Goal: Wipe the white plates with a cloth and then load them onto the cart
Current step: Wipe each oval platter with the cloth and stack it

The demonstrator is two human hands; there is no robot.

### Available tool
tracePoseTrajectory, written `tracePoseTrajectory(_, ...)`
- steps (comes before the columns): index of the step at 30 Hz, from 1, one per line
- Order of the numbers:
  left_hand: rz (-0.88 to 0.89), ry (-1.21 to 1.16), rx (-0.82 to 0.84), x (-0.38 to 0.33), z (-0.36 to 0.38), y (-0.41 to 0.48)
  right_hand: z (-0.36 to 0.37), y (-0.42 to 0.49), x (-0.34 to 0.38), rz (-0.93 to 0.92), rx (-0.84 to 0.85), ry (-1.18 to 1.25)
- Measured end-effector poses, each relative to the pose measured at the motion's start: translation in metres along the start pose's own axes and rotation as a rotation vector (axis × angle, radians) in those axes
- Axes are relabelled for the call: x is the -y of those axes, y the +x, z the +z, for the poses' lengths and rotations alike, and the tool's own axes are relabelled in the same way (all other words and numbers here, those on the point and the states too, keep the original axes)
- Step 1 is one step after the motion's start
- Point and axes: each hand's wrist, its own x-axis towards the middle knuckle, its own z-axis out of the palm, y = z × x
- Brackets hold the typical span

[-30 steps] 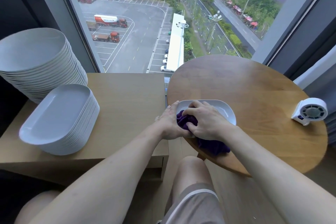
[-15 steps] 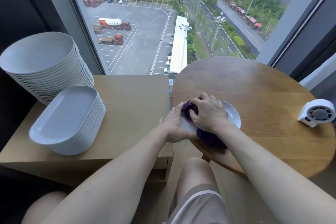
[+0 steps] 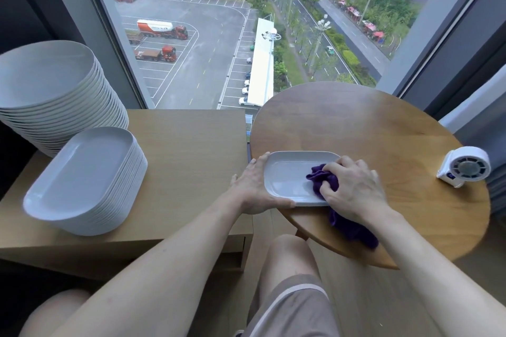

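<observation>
white oval plate stack (image 3: pixel 82 180) fronts round stack (image 3: pixel 52 82); fan (image 3: pixel 465 169) right.

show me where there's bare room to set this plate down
Bare wood on the cabinet between the oblong plate stack and the left hand, and the round table's far half behind the plate. Crowded: the cabinet's left end, both stacks.
</observation>
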Motion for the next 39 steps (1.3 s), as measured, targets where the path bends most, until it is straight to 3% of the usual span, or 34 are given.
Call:
tracePoseTrajectory(10,-0.03,-0.024,0.005,-0.001,-0.001,0.001,0.002,0.006,0.06,-0.3,0.048,0.183)
tracePoseTrajectory(15,-0.034,-0.083,0.026,-0.001,-0.001,0.0,0.0,0.021,0.074,-0.365,0.103,0.221)
tracePoseTrajectory(20,-0.012,-0.145,-0.019,-0.002,0.001,-0.001,0.006,0.027,0.079,-0.386,0.051,0.226)
tracePoseTrajectory(31,-0.021,-0.059,-0.072,-0.003,0.004,-0.008,0.005,0.047,0.033,-0.059,-0.056,-0.055)
tracePoseTrajectory(34,-0.025,-0.056,-0.065,-0.001,0.006,-0.007,0.0,0.039,0.003,0.06,-0.061,-0.043)
tracePoseTrajectory(39,-0.026,-0.063,-0.081,-0.001,0.009,-0.007,0.008,0.008,-0.001,0.108,-0.097,0.031)
